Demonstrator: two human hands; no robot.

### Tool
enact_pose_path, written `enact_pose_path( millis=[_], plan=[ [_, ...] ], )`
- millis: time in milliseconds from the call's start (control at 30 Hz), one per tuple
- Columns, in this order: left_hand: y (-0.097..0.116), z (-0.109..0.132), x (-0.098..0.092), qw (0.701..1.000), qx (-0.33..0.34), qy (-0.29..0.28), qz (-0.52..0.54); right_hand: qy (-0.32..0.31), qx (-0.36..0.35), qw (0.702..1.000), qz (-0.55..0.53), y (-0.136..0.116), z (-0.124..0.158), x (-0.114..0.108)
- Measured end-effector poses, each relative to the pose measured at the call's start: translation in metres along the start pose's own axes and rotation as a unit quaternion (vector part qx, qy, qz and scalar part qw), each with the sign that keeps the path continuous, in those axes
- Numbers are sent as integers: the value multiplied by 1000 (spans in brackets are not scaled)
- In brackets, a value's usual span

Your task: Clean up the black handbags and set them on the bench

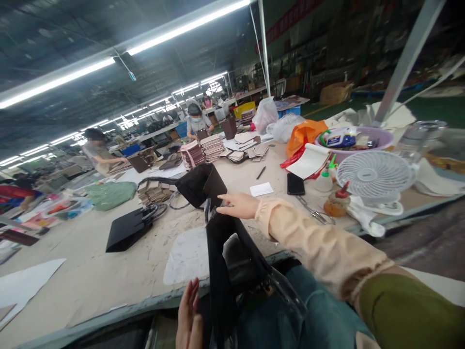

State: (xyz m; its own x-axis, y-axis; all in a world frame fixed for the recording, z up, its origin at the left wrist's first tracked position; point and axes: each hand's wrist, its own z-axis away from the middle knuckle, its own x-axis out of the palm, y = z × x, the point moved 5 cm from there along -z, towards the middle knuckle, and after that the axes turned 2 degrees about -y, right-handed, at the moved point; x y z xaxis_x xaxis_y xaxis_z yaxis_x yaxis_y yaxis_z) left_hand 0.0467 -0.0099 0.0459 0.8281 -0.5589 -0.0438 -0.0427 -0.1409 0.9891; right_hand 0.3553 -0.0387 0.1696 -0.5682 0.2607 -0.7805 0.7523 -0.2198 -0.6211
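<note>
The black bag [220, 271] is between the hands, its far end by the fingertips of the right hand [238, 206], whose thumb and forefinger are narrowly parted; whether they pinch it I cannot tell. The left hand [189, 315], beside its near end, is flat and holds nothing. It should be light, with bendable walls that may scuff; the shiny handle [288, 293], below the right fingers, could slip, so the rim beneath them looks the surer hold.
</note>
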Motion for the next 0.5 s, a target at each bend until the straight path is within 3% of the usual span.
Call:
enact_pose_path(
  millis=[33, 133, 200, 367, 500],
  plan=[
    [-15, 15, -2, 1000, 1, -18, -16, 7, 3, 999, -44, 3, 11, 2],
    [-62, 49, 9, 982, -120, -93, -113, 37, 33, 984, -173, 9, 51, 12],
    [-80, 66, 24, 962, -187, -135, -147, 64, 72, 967, -235, 11, 78, 21],
    [-70, 86, 65, 923, -139, -270, -235, 133, 89, 935, -317, 5, 127, 33],
    [-58, 79, 67, 920, -128, -257, -265, 77, 78, 935, -338, 6, 169, 61]
  ],
)
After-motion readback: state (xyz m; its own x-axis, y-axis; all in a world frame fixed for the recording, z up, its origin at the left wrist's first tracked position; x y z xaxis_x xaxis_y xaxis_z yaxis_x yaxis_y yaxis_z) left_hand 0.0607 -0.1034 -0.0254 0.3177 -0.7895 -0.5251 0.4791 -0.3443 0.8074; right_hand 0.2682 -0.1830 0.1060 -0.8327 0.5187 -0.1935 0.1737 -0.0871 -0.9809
